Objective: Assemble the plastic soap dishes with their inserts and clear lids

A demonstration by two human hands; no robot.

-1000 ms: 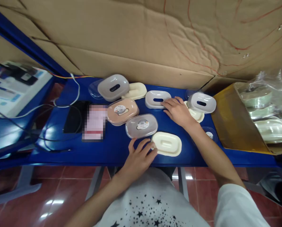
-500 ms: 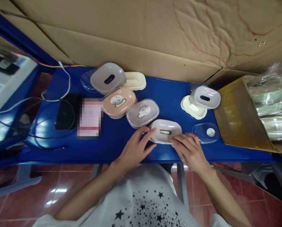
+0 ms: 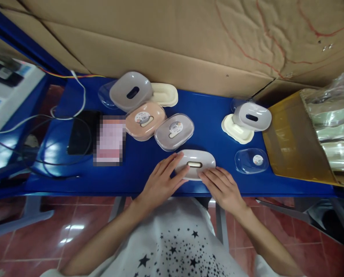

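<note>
A pale oval dish (image 3: 195, 157) with a cream insert showing through its slot lies near the table's front edge. My left hand (image 3: 163, 175) rests on its left end, the thumb reaching toward the slot and the fingers along the rim. At the dish's lower right side, my right hand (image 3: 222, 189) touches it with fingers close together. Behind it sit a grey dish under a clear, labelled cover (image 3: 174, 132) and a pink labelled one (image 3: 146, 120). A clear lid with a round label (image 3: 251, 161) lies to the right.
At the back left are a grey dish (image 3: 130, 92) and a cream tray (image 3: 164, 94). Further right stand a smaller grey dish (image 3: 254, 116), a cream tray (image 3: 237, 129) and a cardboard box (image 3: 295, 142) of wrapped dishes. Cables and a dark device (image 3: 81, 132) lie left.
The pale dish has moved left and toward the table's front edge, away from the grey covered dish. Both my hands have shifted with it and stay on it.
</note>
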